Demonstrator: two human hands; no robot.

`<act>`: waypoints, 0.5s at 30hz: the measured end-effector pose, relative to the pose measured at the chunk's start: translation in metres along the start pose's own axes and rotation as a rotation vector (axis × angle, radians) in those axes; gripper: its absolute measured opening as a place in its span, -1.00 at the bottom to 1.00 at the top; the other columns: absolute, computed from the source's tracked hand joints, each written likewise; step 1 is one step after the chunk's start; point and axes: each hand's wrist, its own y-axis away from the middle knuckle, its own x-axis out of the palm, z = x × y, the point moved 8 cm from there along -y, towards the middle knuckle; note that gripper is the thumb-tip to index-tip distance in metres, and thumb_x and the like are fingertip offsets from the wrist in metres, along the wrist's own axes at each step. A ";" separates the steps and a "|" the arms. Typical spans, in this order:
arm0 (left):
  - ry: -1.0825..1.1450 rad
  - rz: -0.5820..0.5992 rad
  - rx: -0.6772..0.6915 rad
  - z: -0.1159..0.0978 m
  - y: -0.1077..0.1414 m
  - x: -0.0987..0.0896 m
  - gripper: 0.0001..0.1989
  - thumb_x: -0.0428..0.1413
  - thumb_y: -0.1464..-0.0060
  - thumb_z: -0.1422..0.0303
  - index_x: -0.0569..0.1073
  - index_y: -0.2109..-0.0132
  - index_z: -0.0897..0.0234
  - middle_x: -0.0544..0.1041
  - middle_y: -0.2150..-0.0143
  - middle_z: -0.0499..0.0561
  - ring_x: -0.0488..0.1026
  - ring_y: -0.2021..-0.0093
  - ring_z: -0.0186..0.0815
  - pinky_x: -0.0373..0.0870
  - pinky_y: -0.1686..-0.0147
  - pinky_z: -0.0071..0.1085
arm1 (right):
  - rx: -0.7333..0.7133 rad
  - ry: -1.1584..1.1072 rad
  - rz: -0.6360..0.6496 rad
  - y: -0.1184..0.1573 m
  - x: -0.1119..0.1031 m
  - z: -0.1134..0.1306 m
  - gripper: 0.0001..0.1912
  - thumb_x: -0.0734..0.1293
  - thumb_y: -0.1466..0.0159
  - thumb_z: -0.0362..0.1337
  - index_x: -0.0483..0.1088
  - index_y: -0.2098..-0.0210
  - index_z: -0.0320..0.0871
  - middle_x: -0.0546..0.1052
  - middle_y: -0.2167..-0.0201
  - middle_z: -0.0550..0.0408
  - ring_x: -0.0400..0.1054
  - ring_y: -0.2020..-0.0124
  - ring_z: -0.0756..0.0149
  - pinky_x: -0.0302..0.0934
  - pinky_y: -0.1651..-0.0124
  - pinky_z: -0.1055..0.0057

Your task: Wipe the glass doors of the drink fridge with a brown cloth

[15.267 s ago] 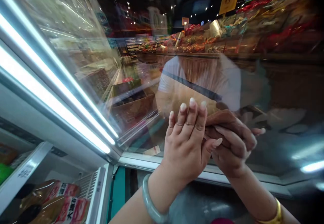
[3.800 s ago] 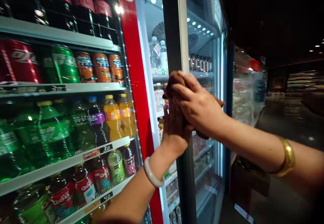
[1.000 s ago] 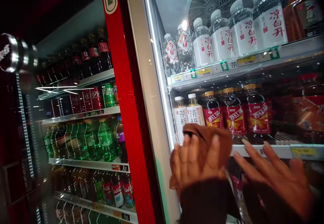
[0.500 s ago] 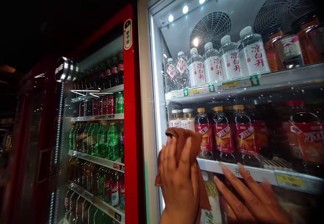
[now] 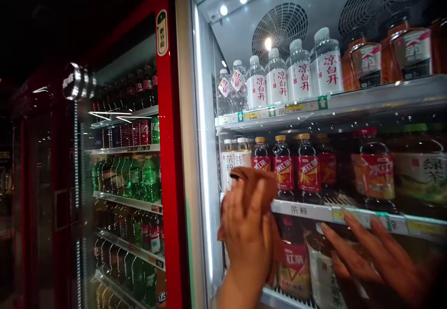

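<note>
My left hand (image 5: 244, 234) presses a crumpled brown cloth (image 5: 258, 188) against the glass door of a lit drinks fridge (image 5: 183, 113). Its fingers point upward and lie over the cloth. Behind the glass, near that hand, stand bottles of dark tea with red labels (image 5: 309, 171) and white-labelled bottles (image 5: 227, 157). Lower right, my right hand (image 5: 373, 258) has its fingers spread and holds nothing. It is at or close to the glass, in front of the lower shelf; I cannot tell whether it touches. Its wrist fades into shadow.
A red-framed fridge (image 5: 171, 160) stands to the left, with green bottles (image 5: 149, 178) and cans on its shelves. Clear water bottles (image 5: 327, 67) line the upper shelf of the nearer fridge, below a round fan grille (image 5: 279, 27). A shiny round fitting (image 5: 75, 82) reflects light at left.
The view has shifted, so both fridges sit further left and higher. My left hand has slid right and slightly down the glass with the cloth. My right hand has moved right.
</note>
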 end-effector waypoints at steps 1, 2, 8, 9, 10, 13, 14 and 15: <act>0.011 -0.022 -0.060 0.008 -0.009 -0.004 -0.27 0.07 -0.35 0.50 0.14 -0.55 -0.05 0.25 -0.55 0.10 0.22 -0.54 -0.04 0.29 -0.46 0.04 | 0.016 0.009 0.024 0.000 -0.005 0.001 -0.52 0.24 -0.43 -0.14 0.45 -0.31 0.10 0.36 -0.44 0.00 0.14 -0.53 -0.11 -0.10 -0.58 -0.23; 0.027 -0.035 -0.075 0.009 -0.011 -0.005 -0.28 0.07 -0.36 0.49 0.13 -0.56 -0.02 0.24 -0.56 0.12 0.21 -0.54 -0.03 0.29 -0.45 0.04 | 0.033 0.016 0.046 0.000 -0.009 0.002 -0.53 0.23 -0.45 -0.14 0.45 -0.30 0.07 0.34 -0.46 0.00 0.11 -0.54 -0.08 -0.17 -0.61 -0.22; 0.072 0.003 0.199 -0.071 0.061 0.009 -0.39 0.18 -0.30 0.44 0.40 -0.43 -0.01 0.43 -0.43 0.07 0.32 -0.47 -0.05 0.16 -0.54 -0.04 | -0.027 0.024 0.082 0.010 -0.019 0.021 -0.68 0.25 -0.45 -0.35 0.50 -0.13 -0.17 0.22 -0.52 -0.11 -0.07 -0.60 -0.02 -0.24 -0.65 -0.11; 0.104 0.010 0.197 -0.074 0.065 0.008 -0.42 0.17 -0.29 0.47 0.44 -0.40 0.01 0.47 -0.39 0.06 0.36 -0.44 -0.07 0.17 -0.54 -0.05 | -0.036 0.015 0.070 0.012 -0.021 0.023 -0.71 0.27 -0.43 -0.38 0.51 -0.09 -0.20 0.23 -0.51 -0.13 -0.04 -0.60 -0.03 -0.20 -0.64 -0.11; 0.119 0.039 0.194 -0.072 0.064 0.009 -0.41 0.19 -0.29 0.45 0.44 -0.40 -0.03 0.48 -0.39 0.04 0.36 -0.44 -0.09 0.16 -0.54 -0.05 | -0.027 0.013 0.065 0.014 -0.022 0.023 -0.72 0.29 -0.42 -0.41 0.51 -0.07 -0.21 0.27 -0.49 -0.15 0.00 -0.59 -0.02 -0.16 -0.63 -0.11; 0.125 0.062 0.028 -0.036 0.035 0.006 -0.32 0.15 -0.29 0.53 0.32 -0.47 -0.07 0.34 -0.50 0.03 0.25 -0.52 -0.08 0.22 -0.51 -0.02 | 0.014 0.017 0.091 0.019 -0.024 0.022 -0.60 0.34 -0.37 -0.47 0.48 -0.18 -0.21 0.42 -0.39 -0.16 0.09 -0.55 0.04 -0.09 -0.63 -0.07; 0.123 0.059 -0.051 -0.021 0.025 0.005 -0.29 0.11 -0.31 0.56 0.25 -0.50 -0.05 0.27 -0.54 0.06 0.20 -0.55 -0.08 0.23 -0.50 0.00 | 0.019 0.007 0.104 0.020 -0.024 0.022 -0.57 0.34 -0.37 -0.46 0.46 -0.22 -0.20 0.45 -0.37 -0.14 0.10 -0.55 0.06 -0.09 -0.63 -0.06; 0.131 0.020 -0.077 -0.014 0.019 0.002 -0.27 0.11 -0.32 0.55 0.22 -0.52 -0.01 0.25 -0.55 0.10 0.20 -0.55 -0.07 0.23 -0.50 0.01 | 0.021 -0.005 0.115 0.022 -0.023 0.023 -0.56 0.34 -0.37 -0.45 0.46 -0.23 -0.18 0.47 -0.35 -0.12 0.10 -0.55 0.07 -0.10 -0.63 -0.06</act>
